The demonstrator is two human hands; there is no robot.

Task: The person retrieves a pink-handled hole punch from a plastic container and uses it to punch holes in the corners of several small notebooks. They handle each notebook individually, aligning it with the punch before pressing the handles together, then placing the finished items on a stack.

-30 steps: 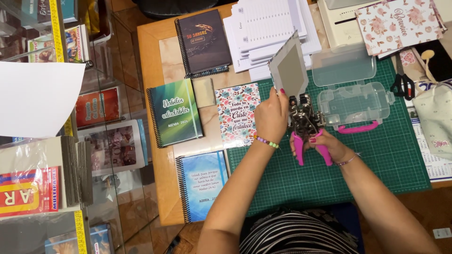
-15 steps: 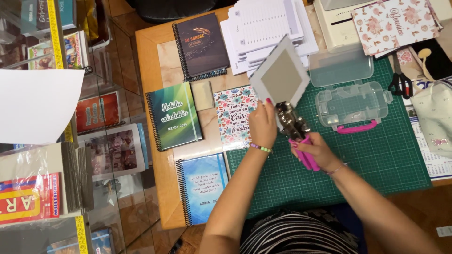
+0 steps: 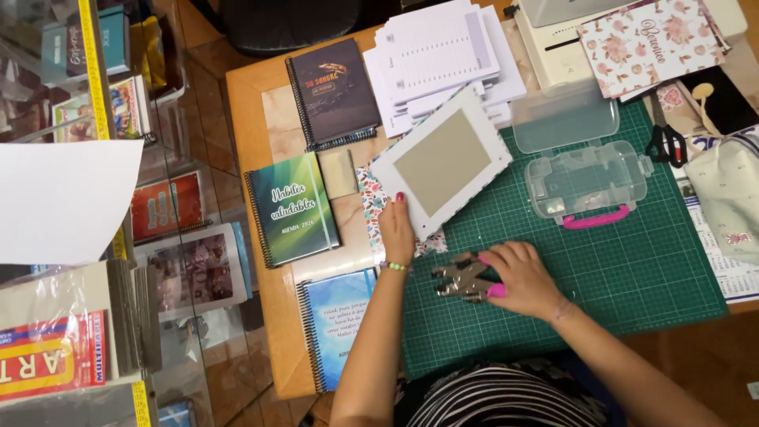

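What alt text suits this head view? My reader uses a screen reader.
Seen from above, the left hand holds a white-edged grey card over a green cutting mat, while the right hand rests on a pink-handled punch. Notebooks lie to the left.

punch [image 3: 465,281] on mat [image 3: 632,261] — box [image 3: 587,182] behind (right)
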